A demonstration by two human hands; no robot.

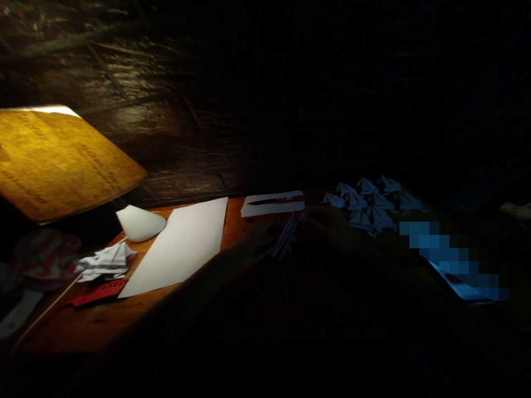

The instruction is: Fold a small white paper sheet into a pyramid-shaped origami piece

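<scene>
Deep shadow covers both my hands at the middle of the wooden table. A narrow piece of folded paper (285,235), pale with dark edges, stands between them. My left hand (261,237) is closed on its left side. On the other side my right hand (326,225) seems to pinch its upper end, though the fingers barely show. Just beyond lies a knife (276,200) with a red handle and dark blade, resting on a small stack of white paper (249,208). Several folded paper figures (375,203) stand grouped beyond my right hand.
Left of my hands lies a large white sheet (186,243). Near it are a white lamp base (141,223), crumpled paper (108,261) and a red object (99,293). A yellowish lampshade (62,166) overhangs the left. A lit, blurred-out screen (460,284) lies at right.
</scene>
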